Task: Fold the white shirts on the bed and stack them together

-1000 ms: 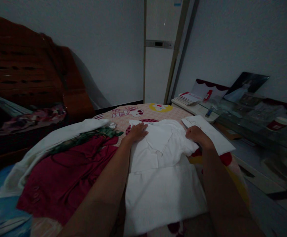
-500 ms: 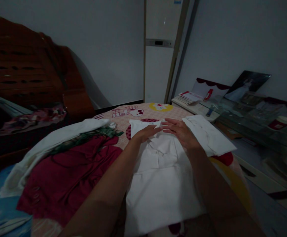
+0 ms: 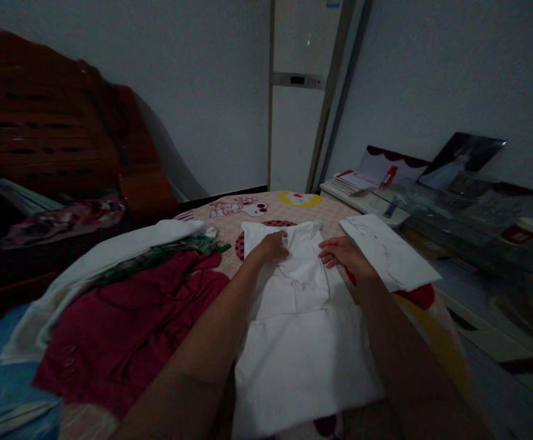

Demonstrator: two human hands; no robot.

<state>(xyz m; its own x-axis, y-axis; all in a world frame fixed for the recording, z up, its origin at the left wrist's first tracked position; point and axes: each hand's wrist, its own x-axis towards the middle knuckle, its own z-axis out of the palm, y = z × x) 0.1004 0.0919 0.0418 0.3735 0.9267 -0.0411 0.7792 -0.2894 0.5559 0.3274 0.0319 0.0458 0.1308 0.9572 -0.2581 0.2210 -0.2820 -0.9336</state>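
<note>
Status? Hands first.

Apart. Left hand (image 3: 274, 245) is on the far part of the white garment (image 3: 310, 351), toward its left side, fingers curled. Can't tell if I've pinched fabric or am only pressing on it.

Right one?

Right hand (image 3: 341, 252) is open, fingers loosely spread, at the far right edge of the same garment. No grip visible; can't tell if the fingertips touch cloth.

Where's the garment?

On the table (image 3: 335, 209), straight ahead, between my forearms. Near part lies fairly flat, a fold edge runs across the middle, far part is creased. Cover underneath is pink and patterned.

Anything on my right-hand side of it?

Folded white cloth (image 3: 388, 253), flat, just beyond my right hand, near the table's edge. Past that, glass shelf (image 3: 413, 214) with a paper cup (image 3: 523, 230), plus a stack of papers (image 3: 349, 182) and a red bottle (image 3: 389, 176) near its far end.

Left side?

Maroon garment (image 3: 133, 330), rumpled, beside my left forearm. Green cloth (image 3: 156, 260) shows along its far edge, long white cloth (image 3: 120, 250) next to that. Blue cloth (image 3: 14, 379) at the near left corner.

Background?

Wooden seat (image 3: 55, 122) at left, tall white cabinet unit (image 3: 296, 128) with a display strip straight ahead. Room's dim.
</note>
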